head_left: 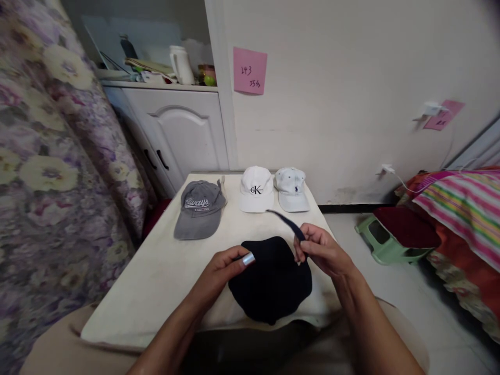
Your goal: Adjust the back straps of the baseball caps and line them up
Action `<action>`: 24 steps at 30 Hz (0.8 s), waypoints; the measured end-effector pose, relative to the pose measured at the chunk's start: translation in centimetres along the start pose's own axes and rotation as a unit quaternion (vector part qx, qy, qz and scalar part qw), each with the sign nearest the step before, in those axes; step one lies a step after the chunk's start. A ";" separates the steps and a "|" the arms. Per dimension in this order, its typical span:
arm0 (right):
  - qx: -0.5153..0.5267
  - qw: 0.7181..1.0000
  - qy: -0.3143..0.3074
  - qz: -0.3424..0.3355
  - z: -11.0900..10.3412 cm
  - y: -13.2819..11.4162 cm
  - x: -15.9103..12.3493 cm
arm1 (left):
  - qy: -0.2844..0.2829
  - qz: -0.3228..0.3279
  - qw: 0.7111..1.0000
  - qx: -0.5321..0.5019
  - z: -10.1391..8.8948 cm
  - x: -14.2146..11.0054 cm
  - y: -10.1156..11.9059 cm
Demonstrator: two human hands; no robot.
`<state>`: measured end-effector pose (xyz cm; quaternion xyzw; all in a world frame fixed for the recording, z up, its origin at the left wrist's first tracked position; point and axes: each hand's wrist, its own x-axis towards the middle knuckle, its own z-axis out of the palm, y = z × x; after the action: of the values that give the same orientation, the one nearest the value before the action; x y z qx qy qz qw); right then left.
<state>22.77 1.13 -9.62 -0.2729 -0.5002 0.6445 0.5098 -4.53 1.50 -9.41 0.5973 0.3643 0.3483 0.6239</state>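
Note:
A black cap [270,286] lies at the near edge of the table, its inside hard to make out in the dark fabric. My left hand [228,264] is closed on the cap's left edge, thumb over fingers. A shiny silvery patch [248,258] shows at the thumb tip; I cannot tell whether it is a nail or a buckle. Between thumb and fingers, my right hand [318,249] pinches a dark strap [287,223] at the cap's right side. The strap's free end points up and left, toward the white cap [257,188].
A grey cap [198,209] sits on the left of the cream-covered table [156,276]. A pale cap with a small emblem [291,188] stands beside the white one at the back. To the right is a green stool [380,237]; at left hangs a floral curtain [58,172].

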 end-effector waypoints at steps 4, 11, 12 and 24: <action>0.052 0.998 0.011 -0.020 0.0 -0.6 -0.2 | 0.001 0.011 0.997 -0.078 -1.2 -0.1 -0.2; -0.012 1.000 0.006 0.010 1.5 -2.1 1.3 | -0.031 0.034 0.999 -0.001 -1.9 -0.3 1.2; -0.027 1.000 -0.002 0.007 1.8 -2.7 1.5 | -0.041 0.041 0.998 0.011 -2.1 -0.3 1.5; -0.125 0.991 0.003 -0.044 4.6 -6.2 0.5 | -0.081 0.157 0.984 -0.016 -1.4 -0.1 0.9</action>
<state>21.02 -0.16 -2.26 -0.3139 -0.5869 0.5531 0.5011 -5.83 2.19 -8.55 0.6632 0.2090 0.3984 0.5981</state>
